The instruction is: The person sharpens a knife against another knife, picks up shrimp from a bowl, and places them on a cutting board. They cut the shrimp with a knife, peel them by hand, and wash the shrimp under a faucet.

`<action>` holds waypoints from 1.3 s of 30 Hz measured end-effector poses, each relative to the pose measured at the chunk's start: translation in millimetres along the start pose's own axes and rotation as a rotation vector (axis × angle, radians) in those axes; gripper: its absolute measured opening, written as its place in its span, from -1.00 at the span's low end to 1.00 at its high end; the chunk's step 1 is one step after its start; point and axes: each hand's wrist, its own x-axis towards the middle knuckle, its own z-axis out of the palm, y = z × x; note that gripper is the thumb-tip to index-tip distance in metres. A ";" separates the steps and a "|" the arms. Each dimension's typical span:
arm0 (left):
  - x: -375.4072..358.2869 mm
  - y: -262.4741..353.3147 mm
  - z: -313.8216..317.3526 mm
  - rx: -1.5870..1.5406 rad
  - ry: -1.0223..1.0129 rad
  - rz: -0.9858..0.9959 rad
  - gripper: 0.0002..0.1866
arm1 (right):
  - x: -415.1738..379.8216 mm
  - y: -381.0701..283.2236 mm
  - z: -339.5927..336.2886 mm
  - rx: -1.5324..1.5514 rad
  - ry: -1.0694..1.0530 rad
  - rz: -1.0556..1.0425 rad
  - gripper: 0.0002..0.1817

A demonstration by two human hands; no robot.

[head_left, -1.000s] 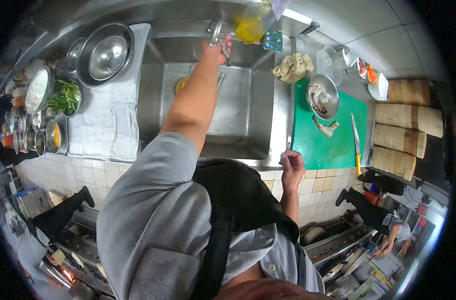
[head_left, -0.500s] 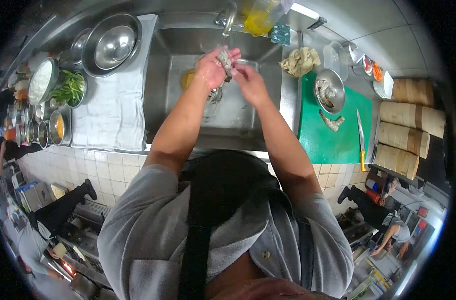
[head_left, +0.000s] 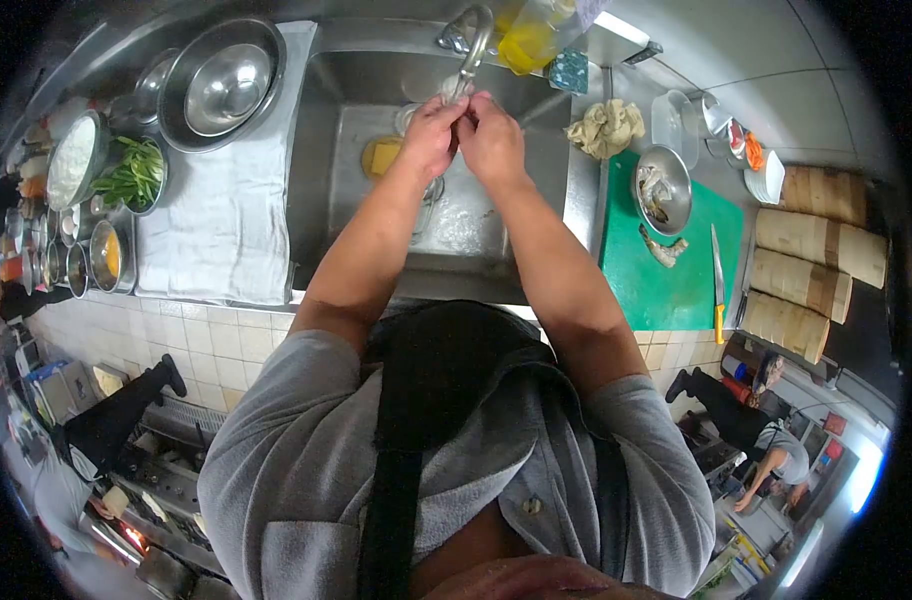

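Note:
Over the steel sink (head_left: 321, 190), both my hands meet just beneath the curved faucet (head_left: 473, 48). My left hand (head_left: 431, 135) has its fingers curled around a greyish prawn (head_left: 456, 90), which is largely hidden by the fingers and the faucet. Pressed against it from the other side, my right hand (head_left: 494, 140) also closes on the prawn. Below my left wrist, a yellow sponge (head_left: 381, 157) lies on the sink floor. To the right, a steel bowl (head_left: 684, 205) holds several prawns, and a single prawn (head_left: 664, 246) rests on the green cutting board (head_left: 641, 300).
A yellow-handled knife (head_left: 718, 280) lies at the board's right edge. A crumpled cloth (head_left: 606, 128) sits by the sink's right rim. On the left are a white towel (head_left: 216, 230), nested steel bowls (head_left: 191, 130) and greens (head_left: 131, 175). Two people work behind me.
Both hands have moved up to the faucet and come together around the prawn. Earlier it lay visible across the open left palm, with the right fingers beside it.

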 end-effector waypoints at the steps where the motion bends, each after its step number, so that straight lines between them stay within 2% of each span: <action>1: -0.1 -0.2 0.0 0.006 -0.015 -0.012 -0.67 | -2.7 4.2 1.2 0.056 0.002 0.007 -0.68; 2: 0.5 -1.3 1.2 0.017 0.014 -0.023 -0.65 | -4.4 7.4 1.7 0.112 0.005 0.014 -0.69; 5: 0.6 -1.2 9.9 0.024 0.083 -0.066 -0.58 | -5.9 5.8 -5.8 0.207 -0.101 0.214 -0.72; 7: 3.4 -2.7 11.3 -0.012 0.108 -0.102 -0.54 | -9.1 15.5 -4.1 0.285 -0.096 0.213 -0.72; 14: 1.1 -0.8 7.0 -0.062 -0.068 -0.041 -0.55 | -14.1 35.7 0.4 0.779 -0.187 0.384 -0.77; 16: -3.4 2.6 2.3 -0.064 -0.122 -0.021 -0.57 | -15.8 29.5 -6.4 0.771 -0.202 0.382 -0.76; 20: -3.9 3.4 -2.8 -0.046 -0.107 -0.002 -0.53 | -16.4 19.0 -14.6 0.647 -0.187 0.401 -0.72; 23: -8.9 7.4 0.2 -0.049 -0.113 0.035 -0.57 | -13.3 20.6 -8.8 0.568 -0.094 0.268 -0.72; 26: -11.1 10.3 6.4 -0.012 -0.084 0.078 -0.65 | -9.3 8.4 -14.3 0.356 -0.061 0.140 -0.74; 32: -14.7 23.1 9.2 -0.043 -0.027 0.060 -0.76 | 2.2 16.7 -7.2 0.524 -0.096 0.308 -0.79; 35: -17.1 23.8 8.4 -0.065 -0.034 0.029 -0.78 | 3.6 17.4 -5.8 0.417 -0.040 0.306 -0.78; 39: -12.6 19.2 -4.7 -0.003 -0.012 0.015 -0.80 | 1.8 25.7 4.7 0.443 0.114 0.082 -0.79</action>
